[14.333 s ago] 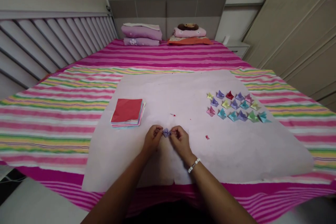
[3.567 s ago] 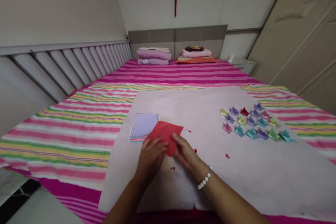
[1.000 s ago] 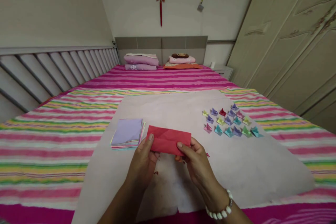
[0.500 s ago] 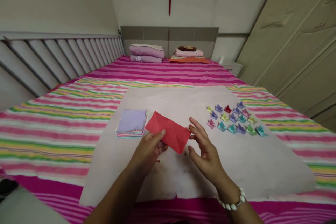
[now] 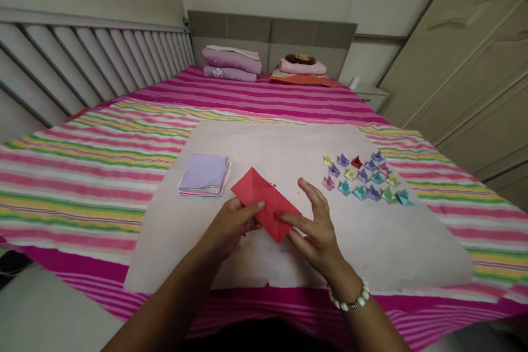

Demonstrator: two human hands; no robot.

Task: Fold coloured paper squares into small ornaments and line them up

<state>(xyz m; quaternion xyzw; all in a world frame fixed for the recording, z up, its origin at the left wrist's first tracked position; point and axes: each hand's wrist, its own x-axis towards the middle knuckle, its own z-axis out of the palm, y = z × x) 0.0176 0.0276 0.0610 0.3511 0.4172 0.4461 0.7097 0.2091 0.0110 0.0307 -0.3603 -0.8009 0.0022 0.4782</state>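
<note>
A red paper (image 5: 264, 201), folded in half into a rectangle, lies tilted over the pale paper sheet (image 5: 371, 231) that covers the bed. My left hand (image 5: 231, 224) pinches its near left edge between thumb and fingers. My right hand (image 5: 315, 225), with a white bead bracelet on the wrist, has its fingers spread and its forefinger pressing on the red paper's near right corner. A stack of coloured paper squares (image 5: 205, 175) with a lilac one on top lies to the left.
Several small folded paper pieces (image 5: 365, 177) in mixed colours stand in rows on the right of the sheet. The striped bedspread (image 5: 94, 176) reaches to folded bedding (image 5: 231, 59) at the headboard. A slatted rail (image 5: 82, 60) runs along the left, wardrobe doors (image 5: 466, 66) along the right.
The red paper has turned to a steeper slant and come down towards the sheet. My right hand moved from beside it to press its near corner. The view dipped slightly.
</note>
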